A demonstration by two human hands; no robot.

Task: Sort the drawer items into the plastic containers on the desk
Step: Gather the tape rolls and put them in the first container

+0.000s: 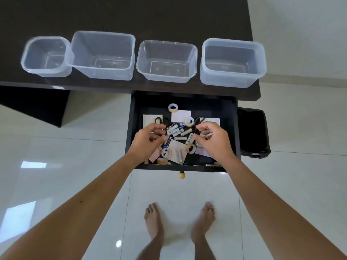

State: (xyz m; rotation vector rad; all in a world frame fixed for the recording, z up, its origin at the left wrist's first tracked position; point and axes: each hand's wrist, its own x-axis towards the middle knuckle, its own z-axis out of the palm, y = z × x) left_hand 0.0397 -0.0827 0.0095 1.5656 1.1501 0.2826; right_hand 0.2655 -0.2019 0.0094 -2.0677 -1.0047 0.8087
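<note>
At the bottom of the frame I see two bare feet (180, 222) on the glossy white tiled floor (75, 175), and both forearms reach up from the lower corners toward the middle. Just above the feet is the round wooden knob (181, 175) on the front of the open black drawer (235, 132), which fills the centre of the frame.

My left grip (150, 136) hangs over the left half of the drawer with its fingers loosely curled; its thumb and fingertips come close together at the left edge of the heap of white cylindrical batteries (178, 131), but I cannot tell whether they pinch one. A dark blue battery (166, 142) lies just below that thumb. My right grip (212, 136) hangs over the right half, fingers curled and relaxed, holding nothing that I can make out; the battery heap lies between the two grips, slightly nearer the left.

Around the heap lie small rolls of beige tape (190, 148), white paper cards (180, 115) and black-handled scissors (199, 120), the scissors partly hidden by the right grip. One more roll of tape (173, 107) lies at the far end of the drawer.

Right of the drawer stands a black lined waste bin (253, 132) on the floor. Farther up, across the dark worktop (131, 15), four clear plastic containers (167, 61) stand in a row along its near edge, from the upper left to the upper right of the frame, all well apart from both grips.
</note>
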